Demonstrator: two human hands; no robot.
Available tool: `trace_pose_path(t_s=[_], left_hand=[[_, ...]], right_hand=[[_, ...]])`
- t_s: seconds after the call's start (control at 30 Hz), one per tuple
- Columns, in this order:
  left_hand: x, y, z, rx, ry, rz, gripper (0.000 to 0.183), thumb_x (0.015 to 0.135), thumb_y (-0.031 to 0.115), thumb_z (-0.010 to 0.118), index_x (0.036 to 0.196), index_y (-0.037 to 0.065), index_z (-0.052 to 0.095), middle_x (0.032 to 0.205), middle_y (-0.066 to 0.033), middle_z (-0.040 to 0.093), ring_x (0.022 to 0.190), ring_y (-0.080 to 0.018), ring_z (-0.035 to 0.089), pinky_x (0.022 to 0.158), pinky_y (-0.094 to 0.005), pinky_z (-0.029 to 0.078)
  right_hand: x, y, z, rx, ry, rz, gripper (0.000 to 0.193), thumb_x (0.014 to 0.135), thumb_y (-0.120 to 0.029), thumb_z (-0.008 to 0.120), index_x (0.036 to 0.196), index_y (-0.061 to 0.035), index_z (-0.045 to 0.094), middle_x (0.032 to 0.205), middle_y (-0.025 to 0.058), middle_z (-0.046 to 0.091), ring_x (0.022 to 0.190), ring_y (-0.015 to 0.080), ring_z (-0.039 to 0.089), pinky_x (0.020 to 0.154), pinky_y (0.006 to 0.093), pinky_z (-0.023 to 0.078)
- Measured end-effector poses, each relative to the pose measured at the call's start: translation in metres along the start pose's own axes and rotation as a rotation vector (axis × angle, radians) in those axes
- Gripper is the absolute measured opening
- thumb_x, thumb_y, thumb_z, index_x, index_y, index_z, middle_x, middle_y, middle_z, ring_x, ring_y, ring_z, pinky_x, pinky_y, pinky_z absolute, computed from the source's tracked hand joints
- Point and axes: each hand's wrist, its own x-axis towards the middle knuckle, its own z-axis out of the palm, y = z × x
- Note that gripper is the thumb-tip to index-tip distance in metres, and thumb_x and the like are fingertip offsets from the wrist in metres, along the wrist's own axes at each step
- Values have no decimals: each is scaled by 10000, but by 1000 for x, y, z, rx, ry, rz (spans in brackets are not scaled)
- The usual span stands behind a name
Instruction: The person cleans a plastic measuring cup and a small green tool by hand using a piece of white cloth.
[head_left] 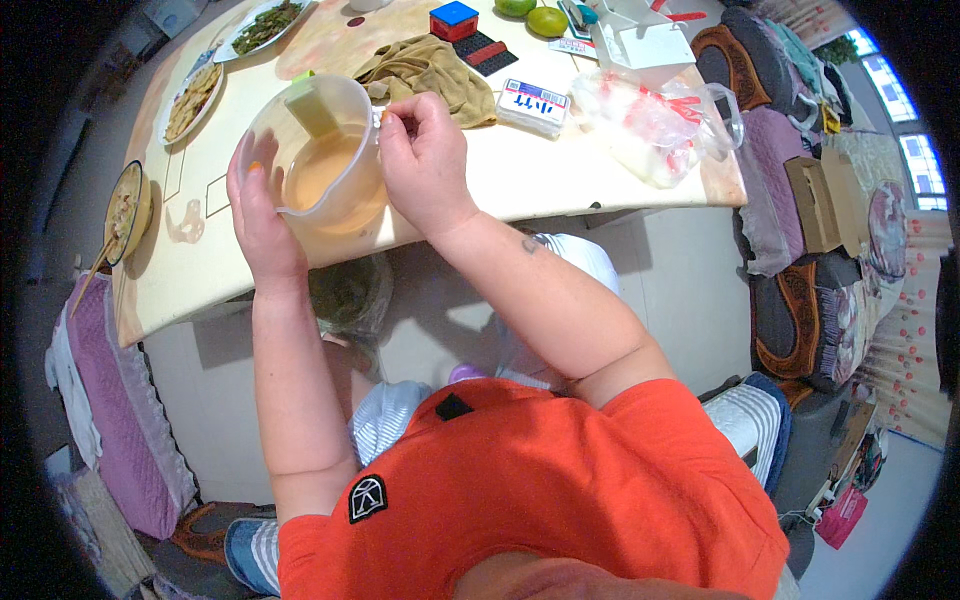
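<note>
Head view: liquid (325,172) is contained already; jug (340,217) is gripped by left hand (265,225); right hand (425,160) is pinched closed; remainder unclear.

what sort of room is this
Likely a home dining area: plates hold cooked food on the table, and fabric-covered seats and a patterned curtain show off to the right.

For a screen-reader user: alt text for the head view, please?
A person's left hand and right hand hold a translucent pitcher of tan liquid at a cream table. Beyond it lies a crumpled brown cloth; food plates stand at upper left.
</note>
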Motion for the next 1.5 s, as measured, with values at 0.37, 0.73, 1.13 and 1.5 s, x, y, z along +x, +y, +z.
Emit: trace_pose_path(t_s=[0.37, 0.73, 1.13, 1.5], left_hand=[[0, -1, 1, 19, 60, 6, 515, 1037, 329, 380, 1463, 40, 386, 1453, -149, 494, 1374, -284, 444, 1150, -467, 300], [4, 14, -30, -11, -310, 127, 1204, 600, 484, 921, 1545, 114, 273, 1624, -175, 138, 1463, -319, 273, 1183, -443, 302], [2, 2, -42, 518, -209, 439, 467, 668, 276, 916, 861, 80, 539, 1540, -223, 302, 1382, -392, 388, 1091, -476, 390], [-3, 17, -24, 711, -158, 605, 413, 733, 284, 866, 817, 67, 526, 1420, -197, 486, 1320, -353, 457, 1078, -434, 380]], right_hand=[[26, 12, -7, 527, -208, 538, 133, 986, -115, 559, 1069, -12, 569, 842, 59, 637, 621, 98, 587, 533, 223, 476], [21, 1, -11, 512, -196, 393, 133, 978, -113, 585, 1075, -21, 594, 870, 46, 637, 671, 109, 595, 577, 227, 483], [-33, -8, 9, 135, -170, -133, 152, 907, -65, 673, 1005, 16, 590, 825, 91, 644, 696, 136, 635, 638, 267, 529], [11, -5, 13, 168, -88, -103, 148, 933, -119, 664, 992, 17, 657, 861, 44, 665, 721, 89, 615, 661, 241, 512]])
